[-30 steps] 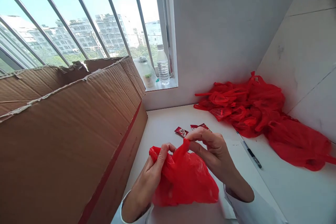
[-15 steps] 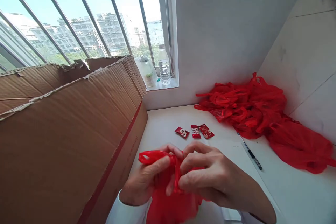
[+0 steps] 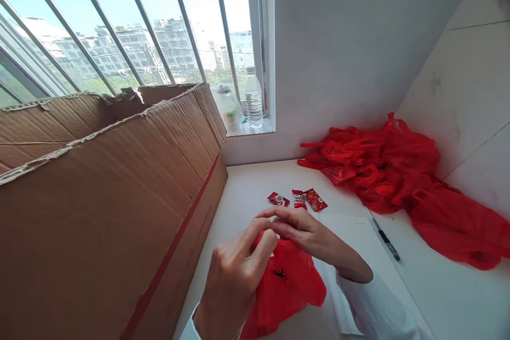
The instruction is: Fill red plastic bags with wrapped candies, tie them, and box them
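A red plastic bag (image 3: 290, 295) with a dark printed character sits low in front of me, its top bunched under my fingers. My left hand (image 3: 241, 268) is closed on the near left side of the bag's top, index finger and thumb curled round it. From the right, my right hand (image 3: 305, 231) grips the far side of the top, its fingers meeting those of my left. The handles are hidden. Just beyond the hands lie three small red wrapped packets: a left one (image 3: 278, 199), a middle one (image 3: 298, 199) and a right one (image 3: 315, 200).
A large cardboard box (image 3: 131, 186) with torn edges fills the left side. Red plastic bags (image 3: 382, 164) are heaped at the back right by the wall. A pen (image 3: 382, 234) lies on the white table (image 3: 247, 180). A bottle (image 3: 254, 98) stands on the windowsill.
The looped red handle seen at my left hand is now out of sight. My left hand has turned over the bag's top, my right has moved up and back, and the bag's printed side shows.
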Demonstrator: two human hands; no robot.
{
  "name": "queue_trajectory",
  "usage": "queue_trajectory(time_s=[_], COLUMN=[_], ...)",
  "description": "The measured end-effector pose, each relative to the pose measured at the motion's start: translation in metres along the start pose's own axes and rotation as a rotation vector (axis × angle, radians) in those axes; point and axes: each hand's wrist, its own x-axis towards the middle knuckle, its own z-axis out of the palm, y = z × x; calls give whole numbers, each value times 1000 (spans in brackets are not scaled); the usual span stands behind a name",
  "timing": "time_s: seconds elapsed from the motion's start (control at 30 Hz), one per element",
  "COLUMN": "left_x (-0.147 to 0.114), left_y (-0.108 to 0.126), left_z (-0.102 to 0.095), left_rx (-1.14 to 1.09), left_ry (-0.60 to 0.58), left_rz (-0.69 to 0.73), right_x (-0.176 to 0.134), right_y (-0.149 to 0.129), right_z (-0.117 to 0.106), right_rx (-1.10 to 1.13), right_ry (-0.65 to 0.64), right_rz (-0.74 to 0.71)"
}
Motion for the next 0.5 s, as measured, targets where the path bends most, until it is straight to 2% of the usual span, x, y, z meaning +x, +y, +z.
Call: queue_trajectory(time_s=[0.07,0.13,0.3,0.5], left_x=[1,1,1,1], left_y=[-4,-9,-15,-12], left_z=[1,1,-5,-10], left_rx=[25,7,-119,-110], left_ry=[53,30,-222,-284], left_rz=[-7,-24,-56,-107], right_x=[1,0,1,5], right_y=[6,9,13,17], right_z=[1,-1,-6,-7], right_rx=[74,87,165,188], right_ry=[-38,-45,-20,1], right_rz=[19,18,-6,46])
